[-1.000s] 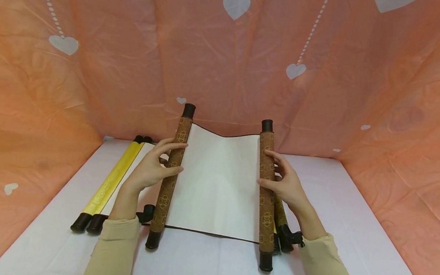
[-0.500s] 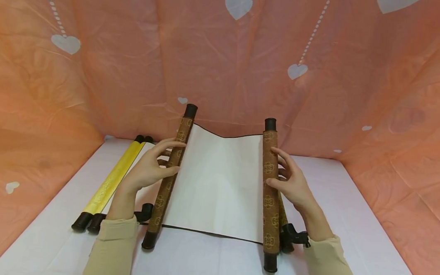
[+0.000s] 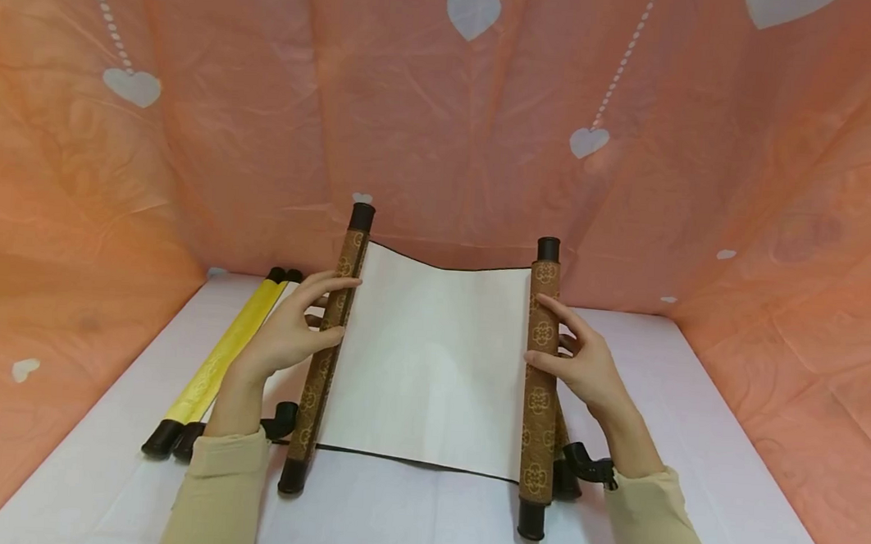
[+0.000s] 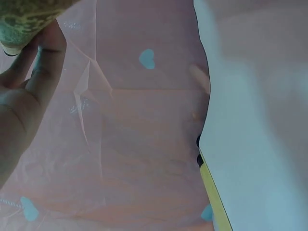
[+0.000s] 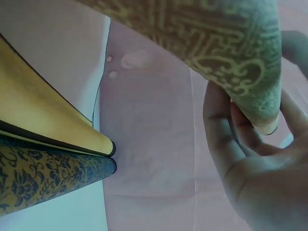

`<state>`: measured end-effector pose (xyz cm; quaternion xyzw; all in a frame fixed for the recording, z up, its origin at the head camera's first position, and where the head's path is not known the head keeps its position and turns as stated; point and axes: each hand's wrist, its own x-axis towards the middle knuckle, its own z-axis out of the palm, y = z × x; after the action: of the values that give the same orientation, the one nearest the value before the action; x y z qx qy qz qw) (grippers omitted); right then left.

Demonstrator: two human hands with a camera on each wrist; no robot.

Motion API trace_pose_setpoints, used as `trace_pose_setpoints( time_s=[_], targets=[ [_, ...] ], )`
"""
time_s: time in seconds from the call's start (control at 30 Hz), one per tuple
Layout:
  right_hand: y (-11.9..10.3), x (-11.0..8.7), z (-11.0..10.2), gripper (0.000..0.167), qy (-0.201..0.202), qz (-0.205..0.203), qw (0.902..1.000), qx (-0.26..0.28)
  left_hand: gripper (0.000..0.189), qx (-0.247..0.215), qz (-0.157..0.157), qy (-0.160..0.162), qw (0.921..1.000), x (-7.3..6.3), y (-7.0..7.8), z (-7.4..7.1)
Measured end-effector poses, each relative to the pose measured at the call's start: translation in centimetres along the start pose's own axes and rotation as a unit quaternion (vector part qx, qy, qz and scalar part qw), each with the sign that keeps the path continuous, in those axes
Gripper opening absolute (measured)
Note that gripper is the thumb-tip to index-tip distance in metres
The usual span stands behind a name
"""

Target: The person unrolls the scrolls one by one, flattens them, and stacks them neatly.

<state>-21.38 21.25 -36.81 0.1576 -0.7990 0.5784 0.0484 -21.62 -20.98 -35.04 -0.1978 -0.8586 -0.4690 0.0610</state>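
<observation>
A brown patterned scroll is held part unrolled, its blank white sheet [image 3: 431, 362] sagging between two rolls with black end caps. My left hand [image 3: 280, 334] grips the left roll [image 3: 315, 381], thumb and index finger over its front. On the other side, my right hand [image 3: 589, 366] holds the right roll [image 3: 538, 433] between thumb and fingers. Both rolls tilt, with their far ends higher. The right wrist view shows fingers curled round the patterned roll [image 5: 231, 57]. In the left wrist view, the left hand [image 4: 33, 86] is partly cut off at the edge.
A yellow scroll [image 3: 212, 363] with black caps lies at the left of the white-covered table [image 3: 692, 450]. Behind the right roll lies a dark-gold floral scroll [image 5: 53, 178], mostly hidden from the head. Peach curtains with white hearts [image 3: 474, 13] enclose the back and sides.
The two brown rolls have moved apart, the left one slightly leftward and the right one rightward. More white sheet shows between them. Both hands have kept their grip.
</observation>
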Motion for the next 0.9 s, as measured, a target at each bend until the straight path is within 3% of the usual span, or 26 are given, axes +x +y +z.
trace_pose_setpoints(
  time_s=[0.43, 0.9],
  targets=[
    [0.5, -0.4, -0.4, 0.077, 0.033, 0.008, 0.9994, -0.005, 0.066, 0.014, -0.010, 0.054, 0.9984, -0.6, -1.1, -0.4],
    [0.4, -1.5, -1.4, 0.073, 0.012, -0.032, 0.9994, 0.001, 0.062, 0.011, 0.016, 0.097, 0.9951, -2.0, -1.4, -1.4]
  ],
)
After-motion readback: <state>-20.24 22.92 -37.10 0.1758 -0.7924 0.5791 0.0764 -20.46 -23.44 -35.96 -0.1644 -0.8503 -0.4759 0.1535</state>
